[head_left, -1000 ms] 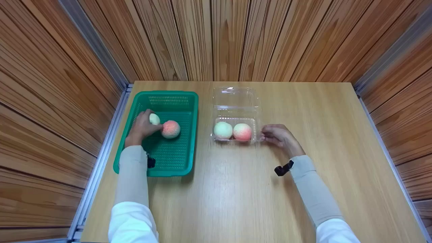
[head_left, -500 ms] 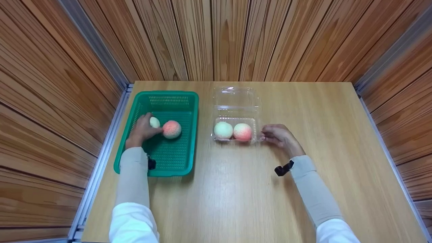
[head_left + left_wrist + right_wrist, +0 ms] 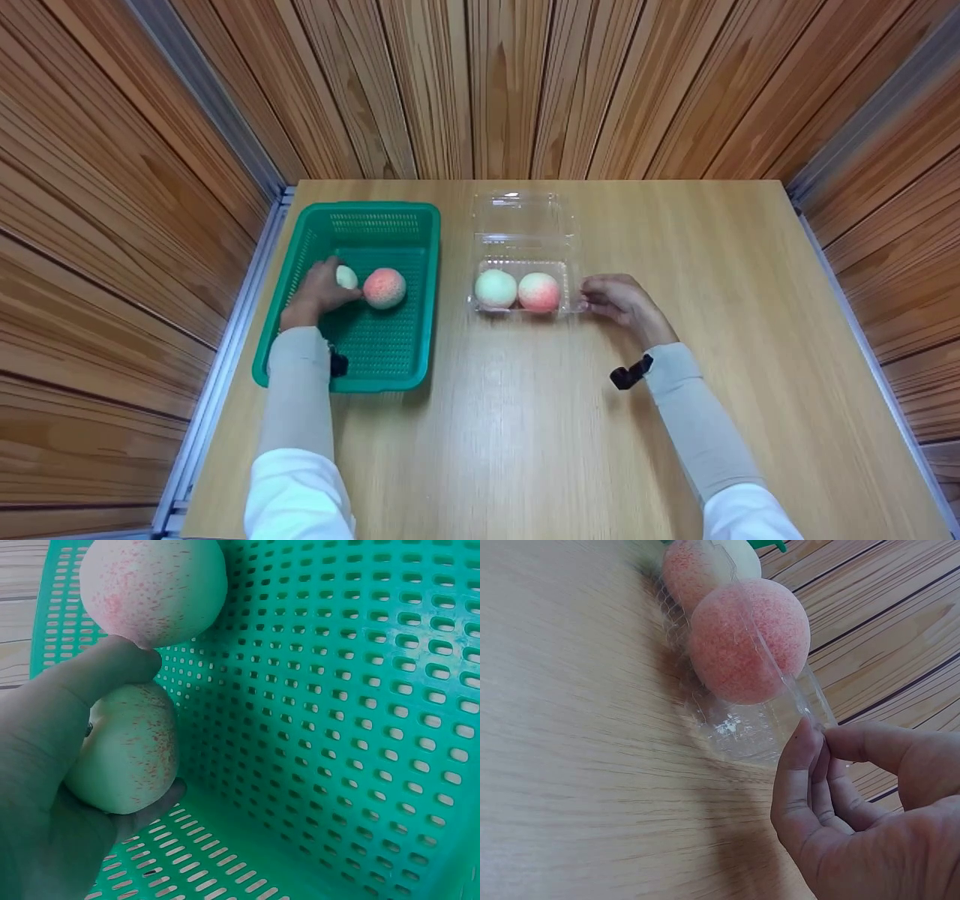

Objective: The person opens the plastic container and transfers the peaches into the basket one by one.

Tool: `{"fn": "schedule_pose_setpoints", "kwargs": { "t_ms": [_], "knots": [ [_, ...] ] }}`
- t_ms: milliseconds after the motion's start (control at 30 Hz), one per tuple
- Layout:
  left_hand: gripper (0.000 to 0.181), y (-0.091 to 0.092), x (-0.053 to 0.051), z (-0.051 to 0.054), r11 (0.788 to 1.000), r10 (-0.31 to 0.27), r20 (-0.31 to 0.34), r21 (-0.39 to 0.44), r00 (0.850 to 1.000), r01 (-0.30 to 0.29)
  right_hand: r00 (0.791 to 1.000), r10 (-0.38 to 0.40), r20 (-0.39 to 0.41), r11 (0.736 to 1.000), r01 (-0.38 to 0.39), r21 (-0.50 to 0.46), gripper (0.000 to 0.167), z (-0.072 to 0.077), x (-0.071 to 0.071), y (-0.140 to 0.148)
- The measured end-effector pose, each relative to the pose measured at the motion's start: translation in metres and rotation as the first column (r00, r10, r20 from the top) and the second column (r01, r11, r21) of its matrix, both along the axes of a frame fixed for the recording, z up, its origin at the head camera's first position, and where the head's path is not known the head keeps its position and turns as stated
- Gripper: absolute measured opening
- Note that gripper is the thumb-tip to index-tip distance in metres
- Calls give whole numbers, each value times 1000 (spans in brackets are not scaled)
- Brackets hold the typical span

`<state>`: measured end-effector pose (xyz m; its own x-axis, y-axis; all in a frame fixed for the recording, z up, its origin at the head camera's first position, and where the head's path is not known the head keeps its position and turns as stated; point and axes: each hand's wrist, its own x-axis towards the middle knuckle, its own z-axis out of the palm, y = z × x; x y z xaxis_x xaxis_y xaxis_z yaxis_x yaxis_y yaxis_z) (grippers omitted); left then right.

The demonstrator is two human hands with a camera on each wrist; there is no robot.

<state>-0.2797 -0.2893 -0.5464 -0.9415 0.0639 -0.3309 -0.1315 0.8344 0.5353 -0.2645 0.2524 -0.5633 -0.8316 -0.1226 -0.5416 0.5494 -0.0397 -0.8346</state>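
Note:
Inside the green basket (image 3: 379,384), my left hand (image 3: 319,291) grips a pale peach (image 3: 124,750), its thumb and fingers curled round the fruit. A pinker peach (image 3: 385,289) lies just right of that hand and touches or nearly touches the thumb. My right hand (image 3: 621,301) pinches the rim of a clear plastic clamshell box (image 3: 799,701) between thumb and fingertips. Its lid (image 3: 523,214) lies folded back, away from me. Two peaches sit side by side in the box's base, a pale one (image 3: 496,289) on the left and a pinker one (image 3: 538,292) on the right.
A light wooden table (image 3: 495,442) bears the basket at left and the box near the middle. Wood-plank walls (image 3: 510,90) stand behind and at both sides, with metal rails (image 3: 225,319) along the table's side edges.
My left hand has shifted slightly toward me and to the right with the pale peach, and the pinker peach beside it has moved a little right. The right hand stays on the box rim.

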Motion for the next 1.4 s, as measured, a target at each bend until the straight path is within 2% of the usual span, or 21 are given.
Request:
{"fn": "schedule_pose_setpoints", "kwargs": {
  "t_ms": [367, 600, 867, 1067, 1200, 1400],
  "knots": [
    [72, 2, 0, -3, 999, -37, 25, 3, 999, 37, 1000, -4, 7, 1000, 4, 27, 34, 1, 2, 1],
    [69, 4, -2, -5, 1000, -29, 24, -9, 999, 29, 1000, 8, 8, 1000, -8, 28, 37, 2, 4, 3],
    [73, 6, -2, -5, 999, -29, 30, -15, 999, 29, 1000, 10, 1, 1000, -10, 29, 37, 2, 3, 3],
    [72, 9, -1, -4, 999, -30, -10, -40, 1000, 29, 1000, -20, 18, 1000, 20, 9, 28, -1, -3, 1],
    [67, 10, -2, -6, 999, -37, -41, -41, 998, 35, 999, -21, 26, 1000, 21, 13, 33, -2, -4, 0],
    [65, 11, -3, -6, 998, -39, -43, -42, 998, 37, 1000, -16, 21, 1000, 15, 5, 29, -1, -4, 0]
  ]
}}
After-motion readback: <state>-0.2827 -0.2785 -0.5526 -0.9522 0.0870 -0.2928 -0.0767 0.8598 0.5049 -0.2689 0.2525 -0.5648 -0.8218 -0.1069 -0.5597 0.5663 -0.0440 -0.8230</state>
